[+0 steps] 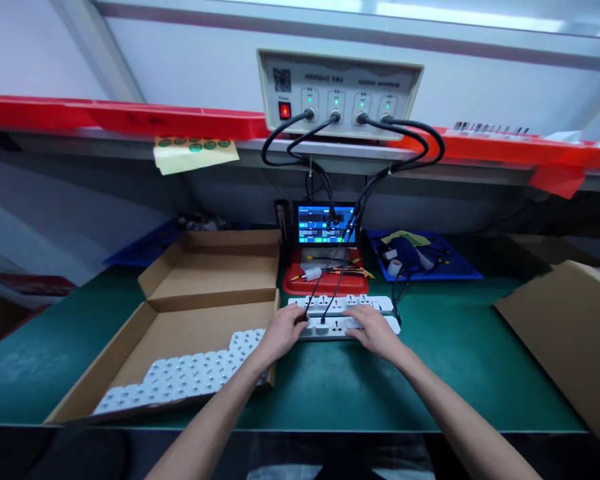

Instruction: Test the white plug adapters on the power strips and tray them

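Note:
Two white power strips lie side by side, the rear power strip [337, 305] behind the front power strip [337, 327]. My left hand [279, 332] is at the front strip's left end, its fingers closed on a thin black cable [307, 308]. Another black cable runs down into a white charger [323, 328] plugged into the front strip. Over the right part of this strip, my right hand [375, 330] has thumb and fingers on either side of a white charger [353, 324]. An open cardboard box [180, 327] with rows of white chargers [195, 373] stands left of my left hand.
Behind the strips are a red tray [325, 287] with cables and a lit screen [326, 225]. A tester box [340, 93] with several black leads sits on the shelf. A blue tray [460, 267] is at the back right. Another cardboard box [570, 333] is at right.

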`<state>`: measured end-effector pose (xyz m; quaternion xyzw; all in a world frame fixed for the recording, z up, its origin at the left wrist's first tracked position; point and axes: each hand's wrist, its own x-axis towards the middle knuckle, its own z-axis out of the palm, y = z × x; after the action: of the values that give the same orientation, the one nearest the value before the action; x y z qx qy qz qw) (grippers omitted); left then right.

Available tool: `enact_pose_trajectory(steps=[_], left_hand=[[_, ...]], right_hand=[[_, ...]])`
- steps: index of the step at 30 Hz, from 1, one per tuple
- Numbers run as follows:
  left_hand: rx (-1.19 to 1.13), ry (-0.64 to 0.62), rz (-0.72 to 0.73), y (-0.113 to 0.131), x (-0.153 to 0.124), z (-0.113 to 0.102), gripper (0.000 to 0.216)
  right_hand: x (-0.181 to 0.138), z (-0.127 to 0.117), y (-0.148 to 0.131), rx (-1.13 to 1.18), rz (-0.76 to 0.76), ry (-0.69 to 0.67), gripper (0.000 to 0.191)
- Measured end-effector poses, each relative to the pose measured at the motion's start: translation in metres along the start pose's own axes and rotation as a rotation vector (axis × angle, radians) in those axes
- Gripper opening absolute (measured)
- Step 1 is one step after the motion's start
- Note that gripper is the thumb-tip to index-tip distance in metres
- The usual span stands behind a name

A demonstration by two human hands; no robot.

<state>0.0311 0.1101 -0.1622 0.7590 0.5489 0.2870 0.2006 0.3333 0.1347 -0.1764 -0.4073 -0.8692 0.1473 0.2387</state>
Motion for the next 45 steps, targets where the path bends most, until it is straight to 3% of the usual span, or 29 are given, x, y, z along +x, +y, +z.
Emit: enact_pose_trajectory(steps=[6,9,14,20,25,29,32,38,41,45], left_hand=[[-0.021,0.091,0.053,-0.002,0.001,0.004,0.013],[-0.028,0.130,0.057,0.002,0.002,0.003,0.011],[-0.016,0.092,0.078,0.020,-0.002,0.008,0.016],[0.208,-0.052,0.177,0.043,-0.006,0.026,0.016],[0.279,0.007,0.134,0.038,-0.003,0.021,0.010],[0.289,-0.013,0.070,0.022,-0.005,0.007,0.029],[0.261,-0.053,-0.008,0.010,-0.008,0.001,0.031],[0.155,-0.102,-0.089,-0.004,-0.009,0.004,0.020],[0.129,-0.075,-0.079,-0.004,-0.010,0.005,0.021],[-0.053,0.067,-0.052,0.004,-0.012,-0.004,0.020]], right_hand=[[0.042,0.033,-0.041,0.111,0.032,0.058,0.004],[0.051,0.043,-0.047,0.129,0.061,0.080,0.009],[0.041,0.014,-0.025,0.320,0.182,0.181,0.004],[0.012,-0.028,0.015,0.252,0.224,0.038,0.012],[0.003,-0.024,0.016,0.277,0.226,-0.004,0.011],[0.005,-0.023,0.010,0.263,0.210,-0.003,0.013],[0.004,-0.023,0.007,0.221,0.198,0.001,0.014],[0.001,-0.015,0.005,0.050,0.138,0.031,0.011],[-0.004,-0.021,0.004,0.008,0.104,0.014,0.011],[-0.011,-0.034,-0.008,-0.104,0.042,0.203,0.026]])
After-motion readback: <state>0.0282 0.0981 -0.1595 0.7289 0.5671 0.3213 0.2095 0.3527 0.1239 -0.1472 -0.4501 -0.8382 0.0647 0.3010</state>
